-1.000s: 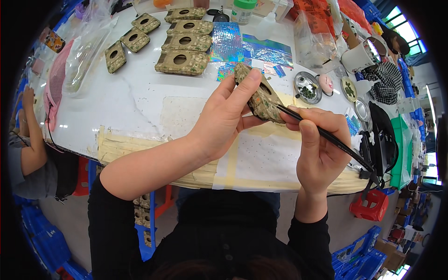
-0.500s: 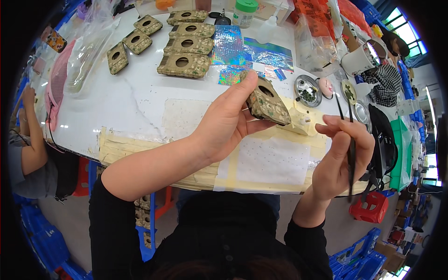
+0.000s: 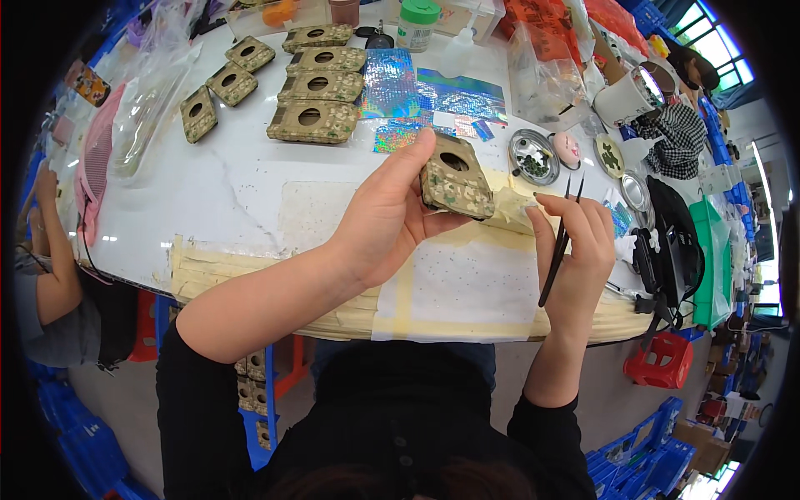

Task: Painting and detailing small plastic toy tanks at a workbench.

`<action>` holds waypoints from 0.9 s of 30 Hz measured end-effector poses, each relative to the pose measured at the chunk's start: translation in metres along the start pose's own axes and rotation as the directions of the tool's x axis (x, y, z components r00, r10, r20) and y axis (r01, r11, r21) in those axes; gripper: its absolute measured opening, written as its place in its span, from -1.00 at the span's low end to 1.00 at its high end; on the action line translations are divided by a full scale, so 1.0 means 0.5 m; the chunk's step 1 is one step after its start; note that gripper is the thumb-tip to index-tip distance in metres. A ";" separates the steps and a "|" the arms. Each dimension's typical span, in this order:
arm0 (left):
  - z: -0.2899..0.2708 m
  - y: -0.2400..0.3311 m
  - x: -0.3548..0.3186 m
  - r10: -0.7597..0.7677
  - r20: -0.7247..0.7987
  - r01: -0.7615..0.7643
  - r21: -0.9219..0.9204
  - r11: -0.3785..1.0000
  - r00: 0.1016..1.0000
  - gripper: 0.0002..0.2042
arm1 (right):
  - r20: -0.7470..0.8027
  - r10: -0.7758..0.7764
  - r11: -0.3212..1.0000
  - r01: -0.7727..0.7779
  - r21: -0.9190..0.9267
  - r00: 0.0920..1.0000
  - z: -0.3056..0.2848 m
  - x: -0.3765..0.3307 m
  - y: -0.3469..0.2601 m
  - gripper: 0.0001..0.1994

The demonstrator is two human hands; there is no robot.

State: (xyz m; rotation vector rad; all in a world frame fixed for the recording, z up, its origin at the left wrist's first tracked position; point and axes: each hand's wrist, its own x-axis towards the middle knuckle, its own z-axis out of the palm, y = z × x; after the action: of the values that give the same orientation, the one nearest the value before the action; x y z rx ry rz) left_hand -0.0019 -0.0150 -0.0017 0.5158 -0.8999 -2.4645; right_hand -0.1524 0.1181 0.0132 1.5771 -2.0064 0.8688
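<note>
My left hand (image 3: pixel 383 212) is closed around a camouflage-painted model tank hull (image 3: pixel 457 182), thumb on its top edge and fingers beneath. The hull is tilted, with its round hole facing up. Black tweezers (image 3: pixel 551 279) rest in my right hand (image 3: pixel 586 254), their tips pointing up and away from the hull. The thumb and forefinger of that hand come close together beside a tape-covered block (image 3: pixel 510 210); whether they pinch something small I cannot make out. A metal dish (image 3: pixel 540 173) with small dark green bits lies beyond the right hand.
Several matching hulls (image 3: pixel 315 122) stand in a column at the back, with more (image 3: pixel 200 115) to their left. Shiny holographic sheets (image 3: pixel 390 79) lie beside them. A speckled white paper (image 3: pixel 467 292) is taped at the front edge. A black bag (image 3: pixel 679 233) sits at right.
My right hand has moved left toward the hull, and the tweezers have turned in it. The hull has tipped to show more of its top. The whole view has shifted slightly.
</note>
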 end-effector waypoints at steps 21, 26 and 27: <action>0.012 0.007 -0.017 -0.101 0.118 0.109 -0.062 0.992 0.988 -0.53 | -0.038 0.143 0.573 -0.052 0.818 0.989 0.015 0.036 -0.088 -0.92; 0.013 0.007 -0.018 -0.097 0.141 0.106 -0.055 0.993 0.985 -0.55 | -0.007 0.155 0.561 -0.082 0.824 0.988 0.019 0.036 -0.090 -0.94; 0.012 0.006 -0.018 -0.096 0.134 0.104 -0.049 0.993 0.986 -0.55 | -0.003 0.165 0.558 -0.091 0.825 0.986 0.019 0.036 -0.091 -0.94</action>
State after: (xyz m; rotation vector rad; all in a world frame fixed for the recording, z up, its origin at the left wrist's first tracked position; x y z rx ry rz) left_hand 0.0037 -0.0093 0.0063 0.3914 -0.8723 -2.6328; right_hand -0.1127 0.0919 0.0280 1.7703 -1.7249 2.1400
